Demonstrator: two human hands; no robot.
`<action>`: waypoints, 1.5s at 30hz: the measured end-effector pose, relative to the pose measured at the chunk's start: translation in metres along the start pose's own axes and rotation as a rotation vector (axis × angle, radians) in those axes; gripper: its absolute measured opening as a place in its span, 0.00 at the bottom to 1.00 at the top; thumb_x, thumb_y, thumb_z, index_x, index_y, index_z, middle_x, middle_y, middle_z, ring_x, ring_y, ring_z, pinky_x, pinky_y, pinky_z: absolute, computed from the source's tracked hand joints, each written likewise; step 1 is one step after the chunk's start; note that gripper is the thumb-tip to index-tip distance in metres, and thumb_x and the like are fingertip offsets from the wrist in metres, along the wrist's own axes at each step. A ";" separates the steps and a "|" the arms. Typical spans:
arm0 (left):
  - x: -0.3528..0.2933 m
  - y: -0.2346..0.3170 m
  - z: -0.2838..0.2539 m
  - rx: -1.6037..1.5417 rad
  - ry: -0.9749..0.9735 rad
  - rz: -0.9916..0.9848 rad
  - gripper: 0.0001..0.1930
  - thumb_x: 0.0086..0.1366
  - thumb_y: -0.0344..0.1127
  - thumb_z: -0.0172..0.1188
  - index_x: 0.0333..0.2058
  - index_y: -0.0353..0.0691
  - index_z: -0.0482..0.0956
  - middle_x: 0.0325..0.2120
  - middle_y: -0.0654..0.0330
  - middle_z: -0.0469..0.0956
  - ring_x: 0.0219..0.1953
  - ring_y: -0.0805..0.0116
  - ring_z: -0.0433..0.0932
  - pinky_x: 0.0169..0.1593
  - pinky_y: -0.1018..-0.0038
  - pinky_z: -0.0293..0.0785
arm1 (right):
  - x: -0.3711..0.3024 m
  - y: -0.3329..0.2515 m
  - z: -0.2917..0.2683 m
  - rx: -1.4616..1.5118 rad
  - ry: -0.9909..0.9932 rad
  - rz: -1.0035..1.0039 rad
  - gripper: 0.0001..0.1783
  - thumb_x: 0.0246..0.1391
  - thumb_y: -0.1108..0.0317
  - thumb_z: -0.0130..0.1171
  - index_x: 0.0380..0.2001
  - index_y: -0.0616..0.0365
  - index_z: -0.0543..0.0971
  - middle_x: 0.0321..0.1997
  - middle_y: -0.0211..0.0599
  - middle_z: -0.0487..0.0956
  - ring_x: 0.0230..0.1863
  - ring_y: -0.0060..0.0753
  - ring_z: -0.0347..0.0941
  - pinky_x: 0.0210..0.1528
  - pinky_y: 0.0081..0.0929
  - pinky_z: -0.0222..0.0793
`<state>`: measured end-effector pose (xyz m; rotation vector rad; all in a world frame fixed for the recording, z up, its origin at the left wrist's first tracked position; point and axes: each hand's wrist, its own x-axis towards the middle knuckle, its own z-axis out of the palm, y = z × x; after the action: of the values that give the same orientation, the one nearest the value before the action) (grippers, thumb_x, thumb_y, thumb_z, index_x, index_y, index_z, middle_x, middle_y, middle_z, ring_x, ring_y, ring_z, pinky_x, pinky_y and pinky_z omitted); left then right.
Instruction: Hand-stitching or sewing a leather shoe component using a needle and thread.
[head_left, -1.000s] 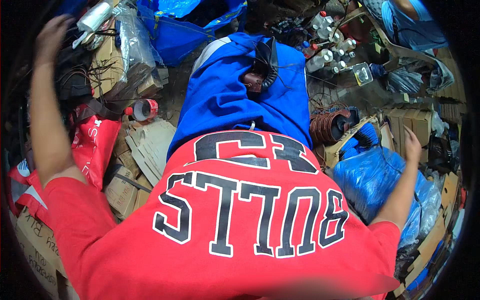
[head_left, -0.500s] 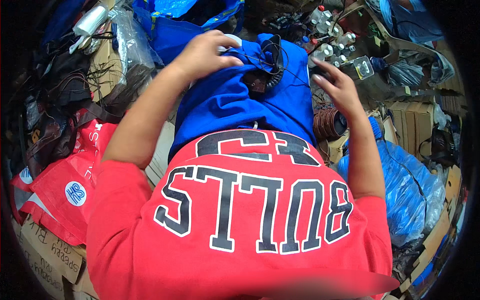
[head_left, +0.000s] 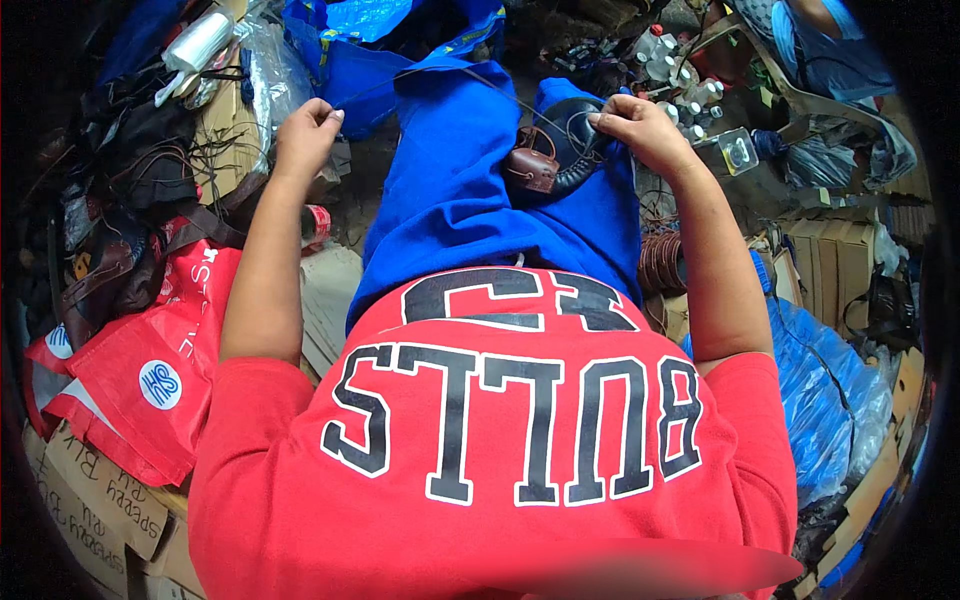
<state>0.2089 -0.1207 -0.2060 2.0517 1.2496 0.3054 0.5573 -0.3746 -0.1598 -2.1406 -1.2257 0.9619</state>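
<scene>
On my lap, over the blue shorts [head_left: 450,150], lies a brown and black leather shoe [head_left: 533,171], turned partly away so its full shape is hard to make out. A thin dark thread [head_left: 500,80] arcs from the shoe across my thighs. My left hand [head_left: 310,138], out to the left of my knee, pinches the far end of that thread. Just beyond the shoe's black edge, my right hand [head_left: 640,130] is closed, thumb against fingers, with a thin strand of the thread at its fingertips.
A blue bag [head_left: 350,60] stands ahead, with a roll of clear plastic [head_left: 197,42] at its left. Several small bottles [head_left: 690,105] and a clear jar [head_left: 738,150] are ahead right. A red bag [head_left: 150,370] lies left; cardboard [head_left: 825,250] and a blue plastic bag [head_left: 815,390] are right.
My left hand has moved left and down from above my lap, drawing the thread out. My right hand has come in to the shoe and closed. The shoe now shows more of itself.
</scene>
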 end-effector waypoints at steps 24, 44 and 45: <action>0.008 0.033 -0.040 -0.228 -0.058 0.207 0.10 0.59 0.40 0.60 0.32 0.40 0.79 0.23 0.64 0.74 0.29 0.73 0.72 0.34 0.77 0.68 | -0.084 0.084 -0.023 0.901 0.301 0.309 0.16 0.52 0.63 0.60 0.17 0.46 0.65 0.16 0.14 0.55 0.17 0.11 0.47 0.21 0.14 0.43; -0.033 0.116 0.037 0.182 -0.173 0.695 0.06 0.61 0.32 0.56 0.32 0.37 0.69 0.21 0.49 0.69 0.24 0.55 0.70 0.30 0.67 0.67 | -0.069 0.087 -0.007 0.678 0.300 0.093 0.20 0.48 0.60 0.65 0.15 0.47 0.63 0.17 0.15 0.57 0.20 0.11 0.49 0.23 0.16 0.44; -0.036 0.111 0.029 0.238 -0.119 0.683 0.06 0.62 0.32 0.55 0.33 0.37 0.69 0.21 0.48 0.69 0.25 0.50 0.70 0.30 0.65 0.67 | -0.067 0.087 -0.007 0.691 0.304 0.102 0.20 0.48 0.60 0.65 0.15 0.47 0.63 0.17 0.15 0.58 0.20 0.12 0.49 0.23 0.16 0.44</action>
<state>0.2822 -0.1957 -0.1469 2.6185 0.4947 0.3456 0.5853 -0.4754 -0.1935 -1.7112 -0.5296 0.8897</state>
